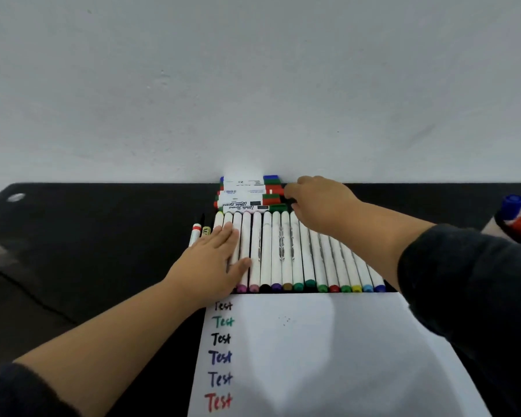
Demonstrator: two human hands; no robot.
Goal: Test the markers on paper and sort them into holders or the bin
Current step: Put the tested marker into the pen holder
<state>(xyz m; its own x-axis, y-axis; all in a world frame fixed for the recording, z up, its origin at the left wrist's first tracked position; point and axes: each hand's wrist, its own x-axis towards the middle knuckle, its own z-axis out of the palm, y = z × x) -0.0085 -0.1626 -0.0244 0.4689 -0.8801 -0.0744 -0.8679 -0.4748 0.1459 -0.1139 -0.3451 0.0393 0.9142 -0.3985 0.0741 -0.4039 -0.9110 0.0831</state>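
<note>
On the black desk, the left hand presses flat, fingers straight, on the white pens; the right hand fingers curl at the whiteboard markers, grip unclear.

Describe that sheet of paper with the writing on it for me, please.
The white sheet of paper lies flat on the black table, just in front of the row of white markers. Down its left edge the word "Test" is written six times: black, green, black, two blues, red. Faint specks mark its middle. Neither hand touches it.
</note>
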